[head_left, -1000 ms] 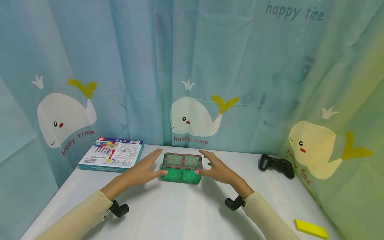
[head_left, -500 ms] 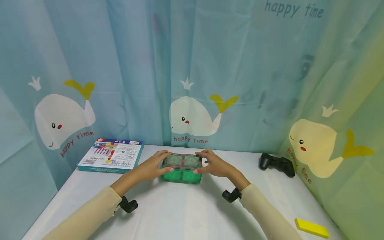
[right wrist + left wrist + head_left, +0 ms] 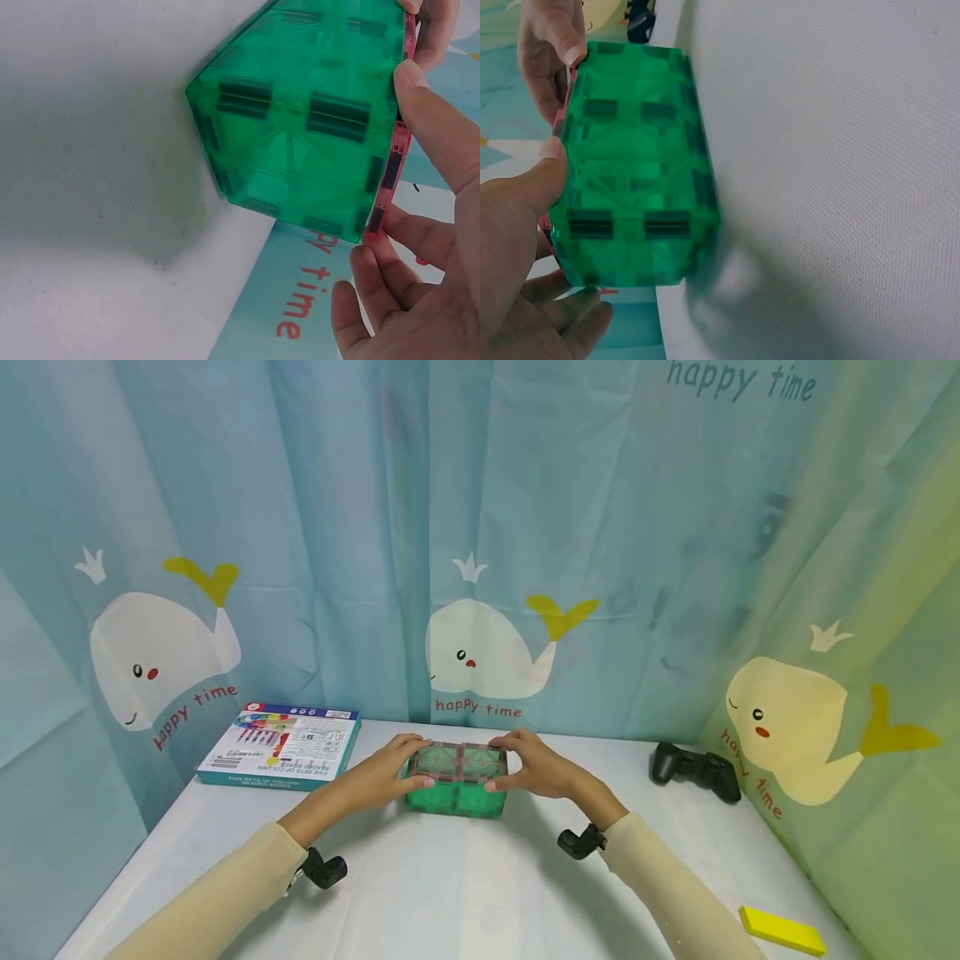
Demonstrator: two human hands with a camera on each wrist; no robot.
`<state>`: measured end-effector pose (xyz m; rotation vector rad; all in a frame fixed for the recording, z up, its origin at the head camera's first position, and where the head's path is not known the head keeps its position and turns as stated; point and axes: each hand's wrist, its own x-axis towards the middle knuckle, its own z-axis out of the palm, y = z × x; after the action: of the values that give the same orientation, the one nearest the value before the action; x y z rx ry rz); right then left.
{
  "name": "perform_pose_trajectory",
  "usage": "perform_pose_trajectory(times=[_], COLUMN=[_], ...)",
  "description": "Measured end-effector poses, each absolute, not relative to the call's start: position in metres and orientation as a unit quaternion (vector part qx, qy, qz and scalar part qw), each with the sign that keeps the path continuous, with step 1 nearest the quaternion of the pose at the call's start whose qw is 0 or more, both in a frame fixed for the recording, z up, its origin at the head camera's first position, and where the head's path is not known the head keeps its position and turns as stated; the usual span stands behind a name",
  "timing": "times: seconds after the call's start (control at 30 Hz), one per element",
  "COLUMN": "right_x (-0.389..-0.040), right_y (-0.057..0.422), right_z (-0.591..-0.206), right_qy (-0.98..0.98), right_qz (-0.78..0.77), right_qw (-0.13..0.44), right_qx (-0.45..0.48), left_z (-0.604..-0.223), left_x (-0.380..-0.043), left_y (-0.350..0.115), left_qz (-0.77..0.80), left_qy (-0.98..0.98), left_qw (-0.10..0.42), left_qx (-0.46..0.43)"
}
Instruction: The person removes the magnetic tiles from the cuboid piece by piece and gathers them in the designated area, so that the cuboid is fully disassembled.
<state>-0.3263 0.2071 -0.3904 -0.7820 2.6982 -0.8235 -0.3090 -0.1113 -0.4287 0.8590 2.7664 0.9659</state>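
Head view: bright, diffuse illumination; soft shadow on the worktop beside the right sleeve. Wrist views: dimmer, greyer; soft-edged shadow adjoins the green tile block. Smallest print on the carton: unresolved.

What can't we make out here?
Green block: right wrist view, left end cut off by top edge.
Left hand: right wrist view, mostly cut off by top edge.
Carton: head view, fine print too small to read.
Game controller: left wrist view, cut off by top edge.
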Motion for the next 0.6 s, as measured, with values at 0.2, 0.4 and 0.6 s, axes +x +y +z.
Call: perform_pose_trajectory(times=[0.2, 0.4, 0.6], right_x=[-0.319, -0.312, -0.316], right_y=[0.203, 0.201, 0.222], right_z=[-0.385, -0.376, -0.369], right_qy=[0.926, 0.929, 0.922], right_qz=[-0.259, -0.244, -0.274], right_qw=[0.078, 0.048, 0.033], right_qx=[-0.263, -0.275, -0.271], left_z=[-0.426, -0.425, -0.427], left_x=[-0.311, -0.312, -0.311], left_y=[-0.111, -0.111, -0.111], left_qz=[0.308, 0.308, 0.313], left_qy=[0.909, 0.908, 0.905], left_qw=[0.055, 0.054, 0.053], left_qx=[0.276, 0.279, 0.284])
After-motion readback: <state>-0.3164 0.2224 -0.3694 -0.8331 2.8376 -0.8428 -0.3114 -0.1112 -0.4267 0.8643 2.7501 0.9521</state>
